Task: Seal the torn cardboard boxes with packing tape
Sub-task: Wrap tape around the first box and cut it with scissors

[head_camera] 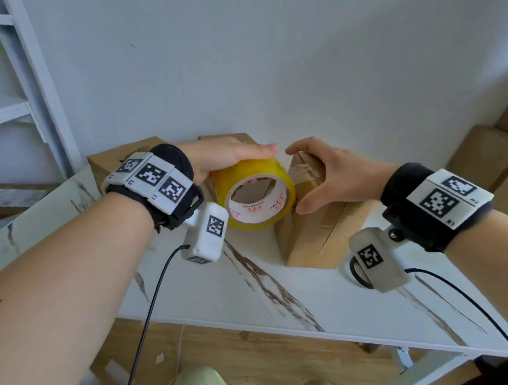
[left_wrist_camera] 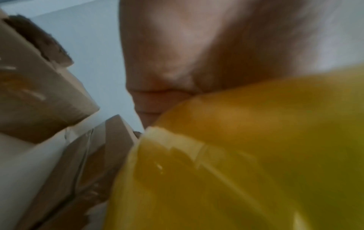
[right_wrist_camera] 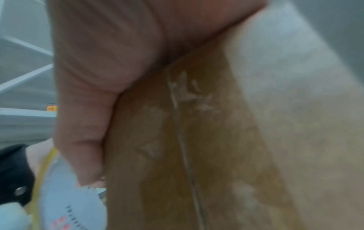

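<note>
The left hand (head_camera: 224, 158) grips a yellow packing tape roll (head_camera: 257, 192) from above, its fingers (head_camera: 262, 150) laid over the top of the roll, which is held off the white marble-patterned counter (head_camera: 253, 293) with its white core facing the camera. Just right of the roll, the right hand (head_camera: 335, 175) rests on a torn cardboard box (head_camera: 317, 233) standing on the counter, thumb pressed to the box's near left edge and fingers spread loosely over its taped top. Two more cardboard boxes (head_camera: 108, 162) sit against the wall behind the left hand.
</note>
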Demonstrator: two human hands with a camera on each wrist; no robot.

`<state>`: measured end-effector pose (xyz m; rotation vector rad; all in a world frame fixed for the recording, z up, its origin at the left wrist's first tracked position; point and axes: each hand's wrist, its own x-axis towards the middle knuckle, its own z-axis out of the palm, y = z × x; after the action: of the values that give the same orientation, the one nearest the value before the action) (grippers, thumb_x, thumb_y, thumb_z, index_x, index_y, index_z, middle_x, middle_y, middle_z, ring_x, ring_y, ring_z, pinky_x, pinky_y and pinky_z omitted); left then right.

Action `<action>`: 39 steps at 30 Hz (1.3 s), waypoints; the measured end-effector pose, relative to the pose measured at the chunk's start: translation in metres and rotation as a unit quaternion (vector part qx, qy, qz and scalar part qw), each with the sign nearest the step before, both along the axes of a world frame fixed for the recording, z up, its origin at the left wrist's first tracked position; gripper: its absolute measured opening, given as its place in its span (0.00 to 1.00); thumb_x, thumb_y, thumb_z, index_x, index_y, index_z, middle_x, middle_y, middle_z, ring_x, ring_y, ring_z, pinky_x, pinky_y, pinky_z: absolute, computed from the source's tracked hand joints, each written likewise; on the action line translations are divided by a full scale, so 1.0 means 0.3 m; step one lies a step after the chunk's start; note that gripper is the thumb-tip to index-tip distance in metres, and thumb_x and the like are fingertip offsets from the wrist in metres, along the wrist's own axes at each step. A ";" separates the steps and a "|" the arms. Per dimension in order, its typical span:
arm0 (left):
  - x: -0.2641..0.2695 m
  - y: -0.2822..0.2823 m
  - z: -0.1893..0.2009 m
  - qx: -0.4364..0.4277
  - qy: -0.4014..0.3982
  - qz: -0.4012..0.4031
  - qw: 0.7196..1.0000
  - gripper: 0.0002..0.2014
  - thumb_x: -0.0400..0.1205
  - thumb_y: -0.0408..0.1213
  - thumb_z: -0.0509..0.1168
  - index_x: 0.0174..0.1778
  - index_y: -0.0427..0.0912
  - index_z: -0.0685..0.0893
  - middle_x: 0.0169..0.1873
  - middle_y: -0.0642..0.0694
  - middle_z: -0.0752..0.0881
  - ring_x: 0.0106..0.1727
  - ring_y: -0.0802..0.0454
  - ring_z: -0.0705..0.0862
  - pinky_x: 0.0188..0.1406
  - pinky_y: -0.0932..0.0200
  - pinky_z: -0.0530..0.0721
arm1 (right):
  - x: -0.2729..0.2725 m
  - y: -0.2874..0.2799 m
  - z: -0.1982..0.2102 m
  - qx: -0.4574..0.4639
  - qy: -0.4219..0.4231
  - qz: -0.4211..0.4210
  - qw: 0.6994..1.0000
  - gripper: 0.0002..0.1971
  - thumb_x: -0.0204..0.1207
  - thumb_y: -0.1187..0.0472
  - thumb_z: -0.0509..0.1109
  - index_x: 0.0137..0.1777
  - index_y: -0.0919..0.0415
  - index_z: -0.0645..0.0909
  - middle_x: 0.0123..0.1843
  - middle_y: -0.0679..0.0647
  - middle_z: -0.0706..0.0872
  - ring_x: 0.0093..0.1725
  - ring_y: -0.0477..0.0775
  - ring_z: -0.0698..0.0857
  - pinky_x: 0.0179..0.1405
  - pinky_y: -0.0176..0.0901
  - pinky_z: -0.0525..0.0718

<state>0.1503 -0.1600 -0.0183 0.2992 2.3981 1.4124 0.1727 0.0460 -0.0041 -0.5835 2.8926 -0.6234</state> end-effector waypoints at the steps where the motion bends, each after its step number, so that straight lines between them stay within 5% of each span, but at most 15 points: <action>1: 0.001 0.002 0.001 0.013 0.002 -0.008 1.000 0.22 0.73 0.60 0.64 0.44 0.43 0.87 0.38 0.45 0.90 0.38 0.49 0.88 0.46 0.56 0.86 | -0.003 0.015 0.001 -0.017 -0.009 0.002 1.000 0.43 0.59 0.53 0.83 0.72 0.41 0.64 0.54 0.40 0.78 0.51 0.41 0.79 0.46 0.35 0.79; 4: 0.006 0.020 0.001 0.032 0.011 -0.019 0.999 0.18 0.80 0.55 0.61 0.40 0.43 0.85 0.28 0.49 0.88 0.28 0.56 0.85 0.33 0.61 0.85 | -0.010 0.049 -0.001 -0.047 -0.019 0.002 0.999 0.43 0.56 0.53 0.85 0.71 0.38 0.67 0.59 0.44 0.79 0.57 0.48 0.81 0.59 0.48 0.83; 7: 0.004 0.018 -0.004 0.023 0.008 -0.017 1.000 0.17 0.79 0.52 0.63 0.36 0.42 0.83 0.22 0.51 0.85 0.24 0.58 0.82 0.24 0.64 0.82 | -0.010 0.080 0.000 -0.078 -0.028 0.002 0.997 0.44 0.50 0.50 0.82 0.68 0.36 0.69 0.58 0.42 0.79 0.57 0.46 0.81 0.59 0.49 0.84; 15: 0.007 -0.016 0.025 -0.016 0.009 -0.017 1.000 0.22 0.66 0.55 0.66 0.43 0.39 0.85 0.34 0.44 0.89 0.36 0.49 0.87 0.45 0.56 0.84 | -0.032 0.119 0.000 -0.117 -0.066 0.025 0.991 0.40 0.50 0.52 0.81 0.65 0.34 0.71 0.60 0.45 0.80 0.57 0.48 0.83 0.58 0.48 0.85; 19: -0.012 -0.005 0.000 -0.063 0.031 -0.015 0.997 0.25 0.67 0.62 0.70 0.36 0.40 0.85 0.31 0.43 0.87 0.33 0.49 0.85 0.43 0.56 0.82 | -0.034 0.142 -0.003 -0.159 -0.090 0.025 0.983 0.38 0.50 0.56 0.81 0.62 0.36 0.72 0.59 0.47 0.80 0.57 0.52 0.84 0.54 0.47 0.87; 22: -0.021 0.023 -0.021 -0.102 0.064 -0.014 0.993 0.26 0.74 0.63 0.62 0.34 0.39 0.82 0.29 0.44 0.83 0.30 0.52 0.82 0.42 0.61 0.80 | -0.039 0.162 -0.002 -0.180 -0.101 0.014 0.978 0.40 0.44 0.54 0.82 0.61 0.37 0.74 0.60 0.50 0.80 0.57 0.54 0.84 0.55 0.50 0.87; 27: -0.034 0.032 -0.042 -0.141 0.154 0.024 0.978 0.27 0.76 0.59 0.65 0.19 0.45 0.67 0.18 0.50 0.68 0.21 0.53 0.68 0.32 0.60 0.69 | -0.053 0.211 -0.014 -0.228 -0.126 0.000 0.965 0.42 0.42 0.53 0.81 0.63 0.40 0.74 0.63 0.52 0.80 0.59 0.57 0.84 0.57 0.53 0.86; 30: -0.046 0.019 -0.047 -0.154 0.150 0.024 0.976 0.28 0.75 0.60 0.66 0.19 0.46 0.63 0.20 0.48 0.64 0.24 0.50 0.66 0.38 0.55 0.67 | -0.065 0.237 -0.019 -0.254 -0.150 -0.007 0.956 0.45 0.42 0.56 0.81 0.66 0.43 0.73 0.64 0.52 0.80 0.59 0.56 0.85 0.51 0.46 0.87; 33: -0.052 0.034 -0.049 -0.140 0.181 0.047 0.972 0.29 0.75 0.59 0.68 0.18 0.47 0.61 0.17 0.51 0.62 0.21 0.52 0.64 0.32 0.57 0.64 | -0.075 0.257 -0.026 -0.287 -0.165 -0.021 0.943 0.45 0.44 0.60 0.79 0.68 0.45 0.73 0.66 0.50 0.79 0.59 0.54 0.85 0.47 0.41 0.87; 39: -0.077 0.141 -0.084 -0.217 0.165 0.028 0.962 0.30 0.76 0.59 0.66 0.19 0.47 0.59 0.18 0.50 0.59 0.21 0.52 0.60 0.25 0.58 0.58 | -0.081 0.295 -0.045 -0.346 -0.178 -0.073 0.918 0.40 0.52 0.71 0.69 0.68 0.46 0.73 0.69 0.49 0.77 0.60 0.57 0.82 0.51 0.47 0.83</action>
<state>0.1271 -0.1176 -0.0435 0.3786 2.9252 0.8670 0.1483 0.1346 -0.0175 -0.2666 2.3334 -1.6109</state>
